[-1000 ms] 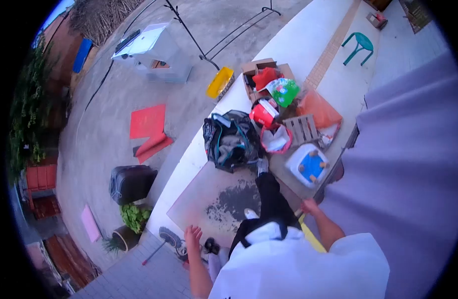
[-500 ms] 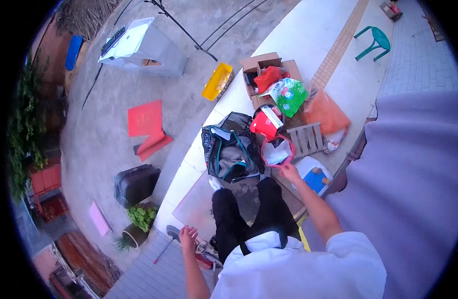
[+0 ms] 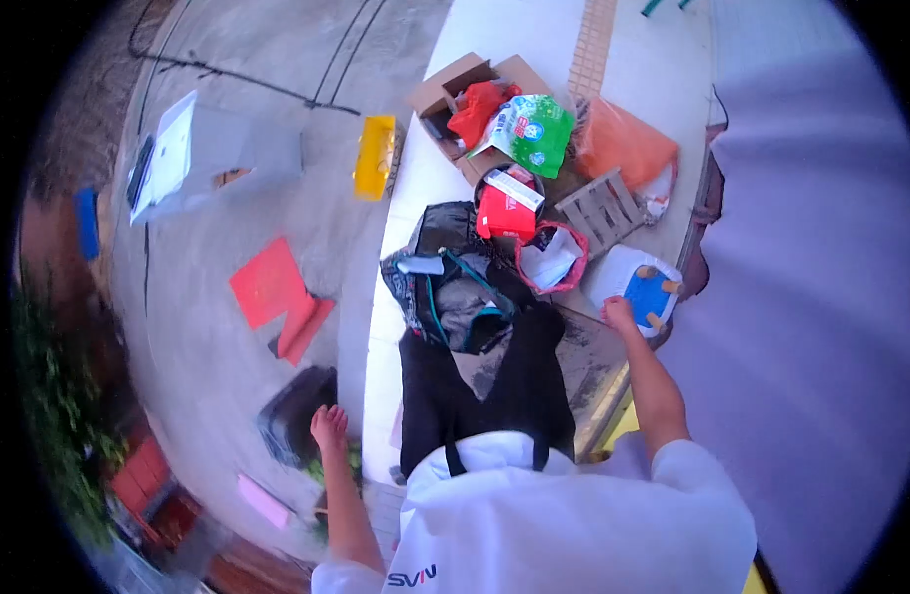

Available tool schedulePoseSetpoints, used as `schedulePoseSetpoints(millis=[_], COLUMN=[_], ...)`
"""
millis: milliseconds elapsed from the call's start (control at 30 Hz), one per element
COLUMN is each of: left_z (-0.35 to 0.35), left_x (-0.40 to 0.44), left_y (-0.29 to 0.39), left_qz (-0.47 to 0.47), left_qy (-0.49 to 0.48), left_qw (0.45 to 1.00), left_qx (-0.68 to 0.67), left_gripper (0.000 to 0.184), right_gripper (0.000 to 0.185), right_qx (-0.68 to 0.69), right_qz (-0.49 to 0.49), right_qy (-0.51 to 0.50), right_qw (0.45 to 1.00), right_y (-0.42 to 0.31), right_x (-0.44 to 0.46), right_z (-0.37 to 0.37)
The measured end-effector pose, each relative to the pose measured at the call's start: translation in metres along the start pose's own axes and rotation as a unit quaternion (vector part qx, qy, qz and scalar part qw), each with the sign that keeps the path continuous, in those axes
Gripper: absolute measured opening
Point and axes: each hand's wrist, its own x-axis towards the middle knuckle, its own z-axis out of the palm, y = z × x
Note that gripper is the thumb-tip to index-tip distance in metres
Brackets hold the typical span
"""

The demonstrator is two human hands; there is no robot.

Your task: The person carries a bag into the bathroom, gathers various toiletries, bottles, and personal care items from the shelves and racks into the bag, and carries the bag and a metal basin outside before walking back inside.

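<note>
Right of centre, the right hand (image 3: 619, 313), grip unclear, is by the white-and-blue upturned plastic stool (image 3: 649, 288), perhaps for reaching; holding would need spread fingers.

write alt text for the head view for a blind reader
A person in a white shirt holds the right hand by an upturned stool, contact unclear, and the left hand out to the side. Ahead of the legs are an open black bag, a pink basket and a cardboard box.

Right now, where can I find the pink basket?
In the head view, the pink basket is right of centre, between the black bag on its left and the upturned white stool on its right.
</note>
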Motion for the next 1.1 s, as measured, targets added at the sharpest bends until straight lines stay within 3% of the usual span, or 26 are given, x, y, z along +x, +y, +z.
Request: schedulePoseSetpoints(millis=[133, 167, 300, 400, 600, 733, 867, 967, 1000, 1033, 1067, 1100], left_z=[0.082, 0.103, 0.167, 0.18, 0.185, 0.218, 0.285, 0.352, 0.379, 0.398, 0.413, 0.429], left_x=[0.069, 0.083, 0.107, 0.115, 0.085, 0.086, 0.115, 0.161, 0.171, 0.19, 0.205, 0.215], left_y=[0.057, 0.062, 0.063, 0.045, 0.03, 0.014, -0.018, -0.046, -0.053, -0.064, -0.068, -0.072], left_qz=[0.04, 0.05, 0.065, 0.014, -0.02, -0.014, -0.006, 0.0, -0.004, -0.006, 0.012, 0.004], left_qy=[-0.194, -0.22, -0.294, -0.321, -0.287, -0.262, -0.273, -0.314, -0.317, -0.329, -0.354, -0.351], left_qw=[0.967, 0.957, 0.922, 0.912, 0.921, 0.948, 0.949, 0.939, 0.942, 0.94, 0.93, 0.933], left_qx=[0.159, 0.184, 0.242, 0.254, 0.264, 0.182, 0.159, 0.143, 0.113, 0.092, 0.094, 0.075], left_gripper=[0.031, 0.032, 0.031, 0.031, 0.028, 0.026, 0.026, 0.027, 0.026, 0.026, 0.026, 0.026], right_gripper=[0.015, 0.015, 0.016, 0.019, 0.021, 0.021, 0.017, 0.024, 0.024, 0.029, 0.035, 0.038], right_qx=[0.242, 0.304, 0.338, 0.341, 0.277, 0.249, 0.329, 0.104, 0.035, -0.004, -0.054, -0.099], right_qz=[0.033, 0.081, 0.101, 0.136, 0.098, 0.019, -0.073, -0.336, -0.381, -0.359, -0.459, -0.485], right_qy=[-0.013, -0.016, -0.015, -0.032, -0.11, -0.142, -0.162, 0.008, 0.072, 0.069, 0.118, 0.123], right_qw=[0.97, 0.949, 0.936, 0.93, 0.949, 0.958, 0.927, 0.936, 0.921, 0.931, 0.879, 0.86], right_y=[0.0, -0.012, -0.02, -0.045, -0.084, -0.145, -0.244, -0.3, -0.342, -0.377, -0.401, -0.426], right_x=[-0.033, -0.053, -0.074, -0.086, -0.055, -0.028, 0.0, 0.083, 0.092, 0.11, 0.141, 0.167], right_z=[0.057, 0.078, 0.151, 0.187, 0.234, 0.247, 0.253, 0.287, 0.286, 0.291, 0.304, 0.311])
